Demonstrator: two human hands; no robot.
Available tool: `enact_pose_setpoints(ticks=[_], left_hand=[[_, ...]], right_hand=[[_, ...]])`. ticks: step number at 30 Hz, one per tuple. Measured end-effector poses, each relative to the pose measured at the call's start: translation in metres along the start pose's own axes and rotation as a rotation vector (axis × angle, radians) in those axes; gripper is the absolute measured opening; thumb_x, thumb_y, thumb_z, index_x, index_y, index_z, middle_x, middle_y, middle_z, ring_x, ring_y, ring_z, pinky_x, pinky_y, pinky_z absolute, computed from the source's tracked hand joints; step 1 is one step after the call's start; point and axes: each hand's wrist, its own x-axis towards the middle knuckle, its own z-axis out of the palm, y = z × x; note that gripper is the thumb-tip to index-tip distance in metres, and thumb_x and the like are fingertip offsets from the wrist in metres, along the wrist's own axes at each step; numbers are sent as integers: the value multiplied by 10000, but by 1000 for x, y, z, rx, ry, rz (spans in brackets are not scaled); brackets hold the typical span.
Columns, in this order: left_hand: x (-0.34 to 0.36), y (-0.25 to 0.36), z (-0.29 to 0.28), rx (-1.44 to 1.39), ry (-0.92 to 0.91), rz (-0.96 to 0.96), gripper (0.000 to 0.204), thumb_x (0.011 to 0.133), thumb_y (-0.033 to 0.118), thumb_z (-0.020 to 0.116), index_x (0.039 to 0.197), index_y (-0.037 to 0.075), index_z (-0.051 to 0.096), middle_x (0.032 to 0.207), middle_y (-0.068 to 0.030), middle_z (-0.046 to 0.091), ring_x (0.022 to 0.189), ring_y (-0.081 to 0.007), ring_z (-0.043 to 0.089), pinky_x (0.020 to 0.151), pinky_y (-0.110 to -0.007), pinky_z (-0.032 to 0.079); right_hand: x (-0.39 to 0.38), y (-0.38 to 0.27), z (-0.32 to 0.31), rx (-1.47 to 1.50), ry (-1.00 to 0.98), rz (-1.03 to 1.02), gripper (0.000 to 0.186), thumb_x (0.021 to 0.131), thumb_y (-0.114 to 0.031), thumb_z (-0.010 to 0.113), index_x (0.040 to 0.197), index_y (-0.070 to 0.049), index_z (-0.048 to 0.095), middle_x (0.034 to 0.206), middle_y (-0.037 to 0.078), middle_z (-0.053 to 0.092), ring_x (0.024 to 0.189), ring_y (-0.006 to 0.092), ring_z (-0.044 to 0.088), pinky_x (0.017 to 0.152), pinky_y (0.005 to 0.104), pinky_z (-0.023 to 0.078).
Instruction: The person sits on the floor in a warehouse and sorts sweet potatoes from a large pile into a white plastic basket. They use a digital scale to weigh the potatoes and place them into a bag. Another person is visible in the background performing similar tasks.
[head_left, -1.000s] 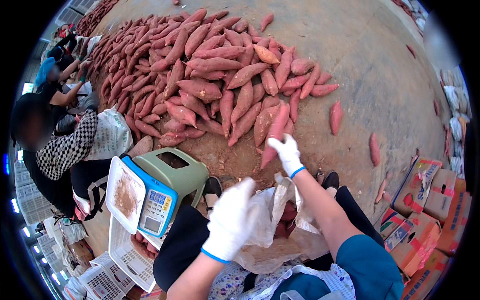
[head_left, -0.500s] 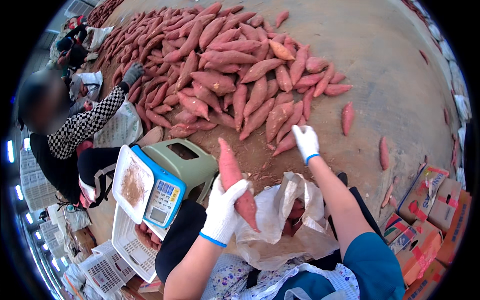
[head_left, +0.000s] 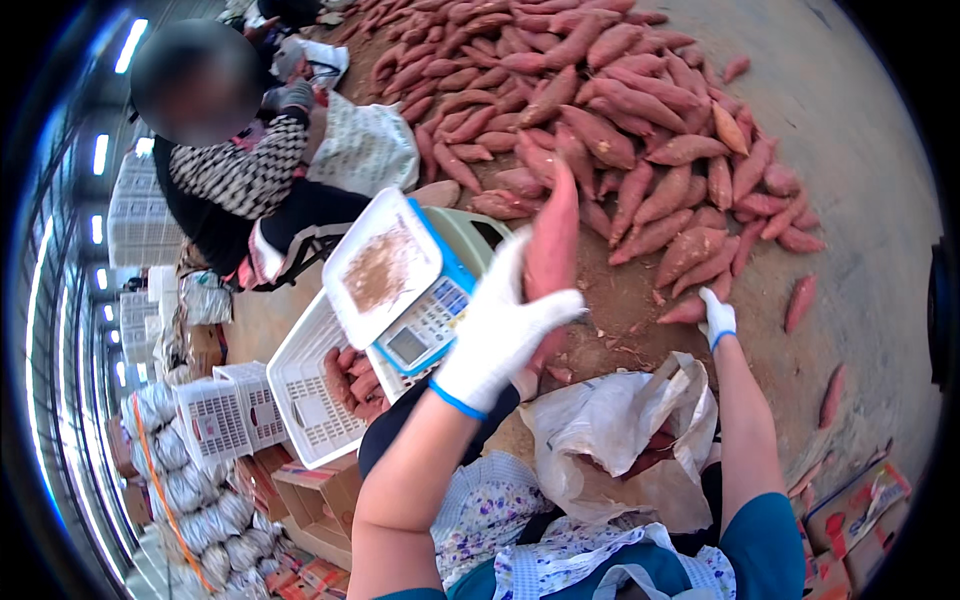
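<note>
A sweet potato (head_left: 553,238) is standing nearly upright in the left hand (head_left: 495,335), which is gripping it near the scale (head_left: 437,312). The right hand (head_left: 717,318) is touching another potato (head_left: 683,311) beside the pile (head_left: 625,98), its grip unclear. A sack (head_left: 572,420) is gaping between the forearms.

My gloved left hand (head_left: 505,325) is raised to the left of the pale sack (head_left: 585,420), gripping, with the thumb stretched out rightward and the fingers pointing up. My left forearm (head_left: 425,450) slopes up to it, elbow bent. My gloved right hand (head_left: 718,318) is low, just past the sack's far right corner; I can't tell how curled its fingers are. My right forearm (head_left: 745,420) runs along the sack's right side.
</note>
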Motion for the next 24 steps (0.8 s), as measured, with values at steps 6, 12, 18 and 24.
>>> enact_pose_setpoints(ticks=[6,12,18,24], left_hand=[[4,-16,-150,985,413,61,585,670,86,661,1242,111,543,1106,-181,641,1048,-347,610,879,-405,476],[1,-89,-203,905,268,-61,724,604,221,725,1292,127,520,1130,-206,634,1068,-374,602,940,-402,465],[-12,-79,-210,668,376,-35,819,705,461,701,1372,49,462,1308,-224,546,1221,-351,524,1028,-370,404],[-31,-89,-241,475,592,51,653,802,438,643,1320,61,520,1272,-184,586,1190,-339,552,1003,-385,425]], right_hand=[[-34,10,-50,145,-60,52,640,752,-407,749,1218,-8,563,1132,129,609,958,267,611,723,423,540],[-66,-45,-105,328,-130,-23,514,766,-499,719,1146,-184,576,1066,2,595,891,175,579,662,306,487],[-156,-148,-147,617,-367,-169,502,803,-398,717,1160,-95,537,983,48,627,810,195,639,695,306,570],[-296,-167,-155,599,-365,-365,501,823,-423,675,1166,-88,530,988,53,606,807,193,627,679,333,556]])
